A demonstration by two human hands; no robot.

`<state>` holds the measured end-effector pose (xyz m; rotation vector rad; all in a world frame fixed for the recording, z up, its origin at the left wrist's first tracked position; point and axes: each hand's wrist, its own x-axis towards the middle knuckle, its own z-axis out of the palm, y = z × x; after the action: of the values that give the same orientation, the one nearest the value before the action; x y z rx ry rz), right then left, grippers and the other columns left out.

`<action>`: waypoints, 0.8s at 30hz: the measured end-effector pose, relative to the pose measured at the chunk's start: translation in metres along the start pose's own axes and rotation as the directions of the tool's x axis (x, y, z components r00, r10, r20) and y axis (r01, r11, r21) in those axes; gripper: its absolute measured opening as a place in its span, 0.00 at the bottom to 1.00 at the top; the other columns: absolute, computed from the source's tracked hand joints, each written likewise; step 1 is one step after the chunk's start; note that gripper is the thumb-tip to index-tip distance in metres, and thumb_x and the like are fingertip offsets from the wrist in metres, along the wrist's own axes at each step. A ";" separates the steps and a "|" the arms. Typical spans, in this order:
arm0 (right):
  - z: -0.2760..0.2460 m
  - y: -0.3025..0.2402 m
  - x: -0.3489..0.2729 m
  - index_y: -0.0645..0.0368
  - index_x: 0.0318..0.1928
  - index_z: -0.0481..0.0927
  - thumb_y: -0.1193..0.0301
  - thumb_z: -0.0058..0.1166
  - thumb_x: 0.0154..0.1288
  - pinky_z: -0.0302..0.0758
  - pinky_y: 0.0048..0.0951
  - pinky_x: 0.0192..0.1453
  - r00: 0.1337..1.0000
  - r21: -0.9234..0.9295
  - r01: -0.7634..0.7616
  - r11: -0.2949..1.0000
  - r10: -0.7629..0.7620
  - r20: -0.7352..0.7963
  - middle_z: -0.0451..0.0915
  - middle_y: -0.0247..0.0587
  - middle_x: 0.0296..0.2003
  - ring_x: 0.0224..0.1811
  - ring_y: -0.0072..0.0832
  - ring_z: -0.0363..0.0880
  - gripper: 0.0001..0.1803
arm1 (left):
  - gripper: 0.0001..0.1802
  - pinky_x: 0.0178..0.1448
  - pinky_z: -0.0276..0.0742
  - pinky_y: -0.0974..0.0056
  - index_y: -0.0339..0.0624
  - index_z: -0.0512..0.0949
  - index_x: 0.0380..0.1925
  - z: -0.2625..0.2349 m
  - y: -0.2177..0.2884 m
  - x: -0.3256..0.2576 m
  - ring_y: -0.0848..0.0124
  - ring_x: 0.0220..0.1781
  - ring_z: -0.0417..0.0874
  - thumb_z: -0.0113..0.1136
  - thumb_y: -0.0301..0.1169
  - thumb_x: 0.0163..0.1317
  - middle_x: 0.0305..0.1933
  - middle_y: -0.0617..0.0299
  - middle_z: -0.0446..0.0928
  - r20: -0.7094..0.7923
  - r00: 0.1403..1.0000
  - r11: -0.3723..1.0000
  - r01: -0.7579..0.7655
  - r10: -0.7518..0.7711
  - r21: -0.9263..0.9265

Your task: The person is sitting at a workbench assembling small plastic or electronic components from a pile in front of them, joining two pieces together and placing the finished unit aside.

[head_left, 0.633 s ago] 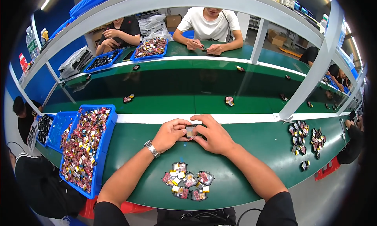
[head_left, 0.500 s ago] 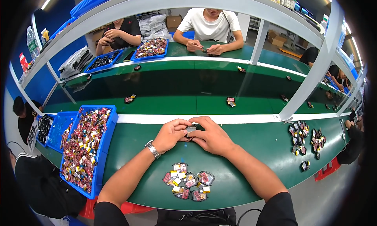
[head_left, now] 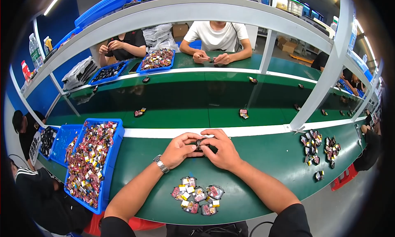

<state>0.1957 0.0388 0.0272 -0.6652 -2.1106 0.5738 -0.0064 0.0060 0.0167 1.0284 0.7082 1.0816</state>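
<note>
My left hand (head_left: 179, 149) and my right hand (head_left: 219, 150) meet over the green bench top (head_left: 263, 154), fingertips pinched together on one small dark part (head_left: 200, 143) between them. A metal watch sits on my left wrist. Just below my hands lies a cluster of several small dark parts with red and yellow tags (head_left: 196, 195). Most of the held part is hidden by my fingers.
A blue bin (head_left: 110, 163) heaped with the same small parts stands at my left, with another blue bin (head_left: 61, 140) beyond it. More parts lie in piles at the right (head_left: 321, 144). A dark conveyor belt (head_left: 205, 99) carries stray parts. Other people work across it.
</note>
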 end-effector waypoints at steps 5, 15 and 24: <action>-0.001 -0.002 0.000 0.59 0.36 0.83 0.73 0.59 0.59 0.73 0.36 0.58 0.999 0.009 -0.039 0.999 0.039 0.012 0.77 0.40 0.53 0.57 0.39 0.73 0.05 | 0.15 0.59 0.84 0.59 0.37 0.70 0.55 -0.003 -0.004 0.000 0.68 0.58 0.79 0.49 0.19 0.69 0.58 0.55 0.74 0.016 1.000 1.000 0.009 -0.009 -0.030; 0.001 -0.005 -0.003 0.60 0.34 0.82 0.74 0.59 0.57 0.74 0.37 0.57 0.999 -0.090 0.049 0.995 -0.049 0.009 0.76 0.41 0.52 0.56 0.40 0.74 0.04 | 0.13 0.59 0.83 0.55 0.37 0.70 0.53 -0.003 -0.008 0.000 0.64 0.57 0.81 0.52 0.21 0.69 0.57 0.52 0.76 -0.046 0.999 0.999 0.016 -0.014 0.033; 0.004 -0.001 -0.004 0.60 0.37 0.84 0.76 0.62 0.56 0.75 0.36 0.56 0.999 -0.032 0.040 0.999 -0.040 -0.004 0.77 0.40 0.51 0.55 0.40 0.74 0.07 | 0.13 0.60 0.83 0.56 0.37 0.71 0.53 -0.005 -0.009 0.001 0.64 0.58 0.80 0.52 0.22 0.70 0.58 0.52 0.75 -0.044 0.999 1.000 0.003 -0.003 0.001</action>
<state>0.1942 0.0353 0.0236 -0.6397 -2.1274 0.5169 -0.0072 0.0076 0.0063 1.0066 0.7456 1.1045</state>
